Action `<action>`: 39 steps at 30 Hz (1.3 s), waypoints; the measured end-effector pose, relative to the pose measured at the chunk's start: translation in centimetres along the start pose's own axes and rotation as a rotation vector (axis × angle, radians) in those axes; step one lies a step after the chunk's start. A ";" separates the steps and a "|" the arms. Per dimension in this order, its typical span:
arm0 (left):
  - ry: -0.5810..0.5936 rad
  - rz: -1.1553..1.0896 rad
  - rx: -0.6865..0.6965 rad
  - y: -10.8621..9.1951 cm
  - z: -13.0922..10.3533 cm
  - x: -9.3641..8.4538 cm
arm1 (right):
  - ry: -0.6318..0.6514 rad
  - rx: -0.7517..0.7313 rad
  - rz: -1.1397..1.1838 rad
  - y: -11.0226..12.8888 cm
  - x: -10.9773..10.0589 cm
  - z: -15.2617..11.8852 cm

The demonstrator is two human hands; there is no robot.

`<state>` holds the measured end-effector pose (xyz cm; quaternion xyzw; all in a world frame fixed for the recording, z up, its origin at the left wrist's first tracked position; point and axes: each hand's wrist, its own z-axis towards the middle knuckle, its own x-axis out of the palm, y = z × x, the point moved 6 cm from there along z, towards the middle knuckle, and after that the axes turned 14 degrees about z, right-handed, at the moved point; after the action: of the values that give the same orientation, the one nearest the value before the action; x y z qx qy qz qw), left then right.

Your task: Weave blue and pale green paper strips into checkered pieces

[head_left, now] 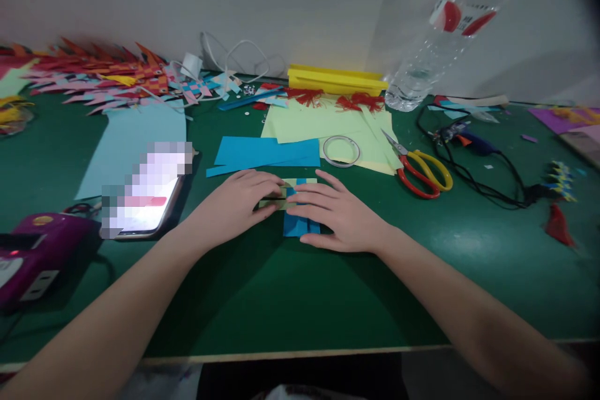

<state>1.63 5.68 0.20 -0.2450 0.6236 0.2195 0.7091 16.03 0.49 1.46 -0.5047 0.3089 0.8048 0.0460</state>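
Blue paper strips (293,225) and pale green paper strips (302,182) cross each other, woven, on the green table. My left hand (237,203) is at the left end of the green strips, its thumb and bent fingers closed about them. From the right, my right hand (344,212) lies over the woven piece with its fingers spread, the tips resting on the strips and covering part of them. Just beyond my hands are blue paper sheets (272,152), a roll of tape (325,153) and pale green sheets (300,122).
Red-and-yellow-handled scissors (419,178) lie at right, near a black cord (462,169). A tilted plastic bottle (424,65) leans against the wall. At left are a lit phone (150,194), a purple power socket (44,256) and pointed paper pieces (140,72). A yellow folded piece (335,80) stands behind.
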 end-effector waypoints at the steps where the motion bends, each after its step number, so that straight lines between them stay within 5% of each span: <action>1: 0.002 0.000 0.002 0.0 0.0 0.0 | -0.016 -0.012 0.012 0.2 -0.1 0.0; 21: -0.017 -0.008 0.005 0.0 0.1 0.2 | 0.143 -0.003 0.148 2.4 1.5 0.8; 30: -0.006 0.059 0.017 -0.5 0.0 -0.3 | -0.190 0.186 0.079 -0.8 -0.7 -0.2; 39: -0.024 0.152 0.020 -1.4 -0.2 -0.8 | -0.222 0.273 0.007 -3.3 -1.2 -1.0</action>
<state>2.18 4.46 1.09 -0.1870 0.6341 0.2694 0.7003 18.64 2.88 0.66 -0.4007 0.4101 0.8064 0.1448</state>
